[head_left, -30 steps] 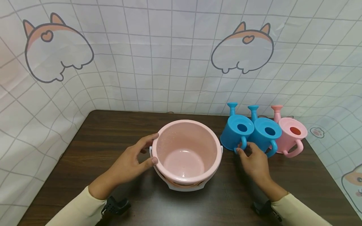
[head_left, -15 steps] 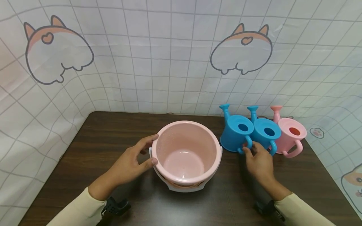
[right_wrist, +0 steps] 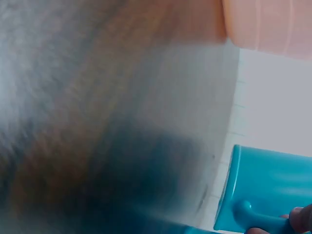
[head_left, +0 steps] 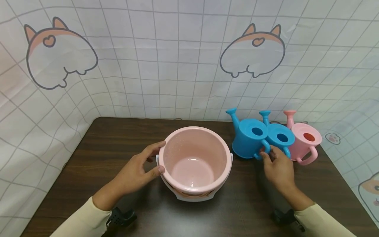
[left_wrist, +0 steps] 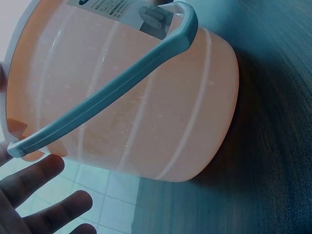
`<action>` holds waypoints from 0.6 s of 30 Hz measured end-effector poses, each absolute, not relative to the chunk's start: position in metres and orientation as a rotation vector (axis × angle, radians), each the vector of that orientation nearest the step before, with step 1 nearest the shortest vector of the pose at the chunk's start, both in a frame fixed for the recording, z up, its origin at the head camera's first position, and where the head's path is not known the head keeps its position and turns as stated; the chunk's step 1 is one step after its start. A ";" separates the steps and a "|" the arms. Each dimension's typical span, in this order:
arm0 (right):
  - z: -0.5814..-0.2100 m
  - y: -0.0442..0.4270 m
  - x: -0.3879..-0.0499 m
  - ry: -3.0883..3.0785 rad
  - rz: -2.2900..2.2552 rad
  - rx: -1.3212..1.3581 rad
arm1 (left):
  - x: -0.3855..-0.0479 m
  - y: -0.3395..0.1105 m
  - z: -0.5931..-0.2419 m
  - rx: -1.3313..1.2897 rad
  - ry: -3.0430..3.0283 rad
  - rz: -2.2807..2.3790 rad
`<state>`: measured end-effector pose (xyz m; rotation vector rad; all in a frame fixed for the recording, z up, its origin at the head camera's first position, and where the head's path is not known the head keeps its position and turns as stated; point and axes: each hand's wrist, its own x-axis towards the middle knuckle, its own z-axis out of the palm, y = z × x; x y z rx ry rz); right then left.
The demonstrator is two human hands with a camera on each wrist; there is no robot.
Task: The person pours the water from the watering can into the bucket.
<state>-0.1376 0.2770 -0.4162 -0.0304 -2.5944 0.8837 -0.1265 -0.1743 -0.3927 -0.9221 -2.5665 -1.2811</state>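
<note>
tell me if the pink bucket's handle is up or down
Down: in the head view, the handle hangs below the rim of the pink bucket, along its near side.

We see a pale cream-yellow left sleeve (head_left: 81, 220) and a matching right sleeve (head_left: 321, 221), both plain, long and ending at the wrist. Beside the first we make out a black left wrist device (head_left: 120, 217), rounded in outline; the dark right wrist device (head_left: 282, 217) is too shadowed for detail.

free room above pink bucket (head_left: 193, 190), leftmost blue can (head_left: 247, 141) hemmed rightward by middle blue can (head_left: 272, 135)
</note>
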 end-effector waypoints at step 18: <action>-0.369 0.291 -0.124 -2.625 0.813 0.042 | -0.125 -0.175 -0.391 -0.904 -2.600 -1.263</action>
